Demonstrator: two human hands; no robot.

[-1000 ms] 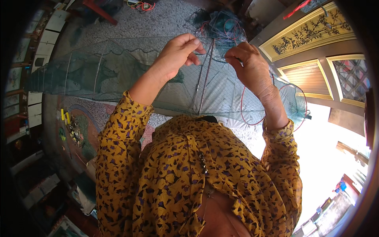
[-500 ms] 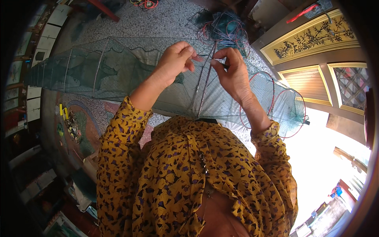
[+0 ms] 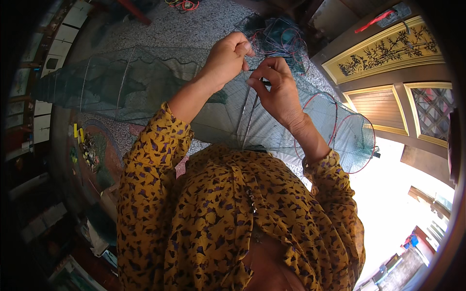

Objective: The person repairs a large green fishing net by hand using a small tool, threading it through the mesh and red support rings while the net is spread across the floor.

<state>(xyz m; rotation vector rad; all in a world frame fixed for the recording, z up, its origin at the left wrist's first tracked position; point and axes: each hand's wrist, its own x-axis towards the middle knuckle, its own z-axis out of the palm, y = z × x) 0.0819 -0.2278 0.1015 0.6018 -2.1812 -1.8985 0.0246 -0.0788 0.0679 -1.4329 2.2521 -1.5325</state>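
A long green mesh net trap (image 3: pixel 162 92) with stiff frames stretches from left to right in front of me. My left hand (image 3: pixel 228 57) is raised above its far edge, thumb and fingers pinched together; whatever they hold is too fine to make out. Just right of it and a little nearer, my right hand (image 3: pixel 280 92) is closed in a pinch too. A small dark piece shows between its fingers, its kind unclear. Below the right hand, two thin frame rods (image 3: pixel 247 116) run side by side across the netting.
Red hoops (image 3: pixel 335 121) round the net's right end. Beyond my hands lies a heap of folded netting and frames (image 3: pixel 281 39). A red post (image 3: pixel 134 10) and a coil of orange cord (image 3: pixel 186 5) are at the far side. Panelled doors (image 3: pixel 383 48) stand at right.
My left hand has moved away from me and to the right, its fingers now curled closer. My right hand has shifted slightly left and stays pinched.
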